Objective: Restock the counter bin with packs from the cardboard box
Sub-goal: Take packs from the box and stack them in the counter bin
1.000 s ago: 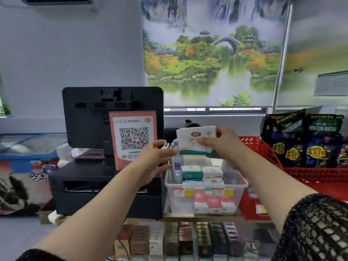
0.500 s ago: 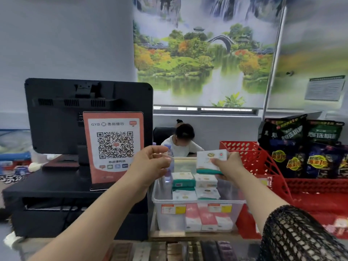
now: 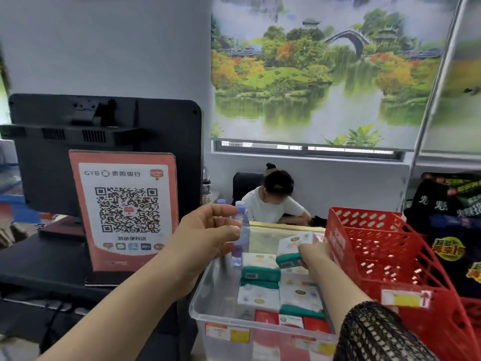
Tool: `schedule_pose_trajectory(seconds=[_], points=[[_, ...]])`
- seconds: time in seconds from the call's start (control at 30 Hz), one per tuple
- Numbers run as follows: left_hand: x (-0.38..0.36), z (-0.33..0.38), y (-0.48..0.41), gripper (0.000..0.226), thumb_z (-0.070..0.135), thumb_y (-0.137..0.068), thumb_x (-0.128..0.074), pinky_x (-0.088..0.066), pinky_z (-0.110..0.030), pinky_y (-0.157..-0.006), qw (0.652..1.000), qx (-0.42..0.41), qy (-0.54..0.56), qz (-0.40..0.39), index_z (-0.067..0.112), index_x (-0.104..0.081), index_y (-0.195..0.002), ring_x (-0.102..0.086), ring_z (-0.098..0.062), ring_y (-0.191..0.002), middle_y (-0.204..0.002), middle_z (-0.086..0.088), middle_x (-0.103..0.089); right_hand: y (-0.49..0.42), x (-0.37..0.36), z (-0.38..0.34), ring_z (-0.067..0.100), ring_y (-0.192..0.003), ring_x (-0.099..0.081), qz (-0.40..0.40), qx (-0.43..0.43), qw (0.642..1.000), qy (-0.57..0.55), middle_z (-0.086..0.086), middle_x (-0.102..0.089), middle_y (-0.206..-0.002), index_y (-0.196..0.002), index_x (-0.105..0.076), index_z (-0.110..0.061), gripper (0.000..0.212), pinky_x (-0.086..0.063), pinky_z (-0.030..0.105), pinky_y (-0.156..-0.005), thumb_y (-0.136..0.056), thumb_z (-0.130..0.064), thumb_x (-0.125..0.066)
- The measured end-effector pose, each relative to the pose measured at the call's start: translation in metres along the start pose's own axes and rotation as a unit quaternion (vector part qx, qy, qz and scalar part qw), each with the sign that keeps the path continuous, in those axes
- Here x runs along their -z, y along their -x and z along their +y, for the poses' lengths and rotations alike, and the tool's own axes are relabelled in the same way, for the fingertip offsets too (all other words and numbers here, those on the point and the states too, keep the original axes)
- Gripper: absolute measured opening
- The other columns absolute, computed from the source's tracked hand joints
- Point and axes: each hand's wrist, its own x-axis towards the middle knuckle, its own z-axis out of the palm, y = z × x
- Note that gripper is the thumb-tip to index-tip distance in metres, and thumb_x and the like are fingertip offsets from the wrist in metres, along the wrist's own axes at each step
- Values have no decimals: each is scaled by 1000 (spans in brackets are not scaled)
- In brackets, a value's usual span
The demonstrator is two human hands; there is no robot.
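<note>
Pinches a white-and-green pack [image 3: 295,244] in the right hand [image 3: 315,256], lower centre-right of the frame, tilted, just above the stacked packs [image 3: 259,276] lying inside the clear plastic bin [image 3: 199,307]. Holds the left hand [image 3: 205,238] empty, fingers loosely curled, over the left rim of the bin, just beside a small water bottle [image 3: 241,222]. Left of the bin, a QR code sign [image 3: 125,207] in front of a black monitor [image 3: 104,126]; just beside the bin at right, a red plastic basket [image 3: 377,243].

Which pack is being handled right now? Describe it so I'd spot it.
Left of the red basket sits the clear bin. Above its stacked packs, one white pack with a green end is tilted, the only one held by the right hand.
</note>
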Motion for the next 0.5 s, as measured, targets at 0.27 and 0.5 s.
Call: schedule_pose_trajectory(seconds=[0.27, 0.5], points=[[-13, -12, -5, 26, -4, -85, -63, -54, -22, -63, 1000, 10, -21, -6, 17, -65, -102, -67, -19, -87, -87, -5, -69, 1, 4, 4, 37, -115, -55, 71, 115, 970, 201, 24, -40, -139, -141, -25, 0, 62, -48, 34, -78, -92, -17, -59], [-12, -11, -8, 25, -4, -86, -62, -54, -21, -61, 1000, 2, -15, -10, 15, -66, -100, -67, -17, -82, -85, -6, -69, 8, 14, 7, 26, -111, -53, 52, 237, 822, 516, 14, -48, -127, -125, -52, -9, 39, -47, 31, -84, -95, -33, -53]])
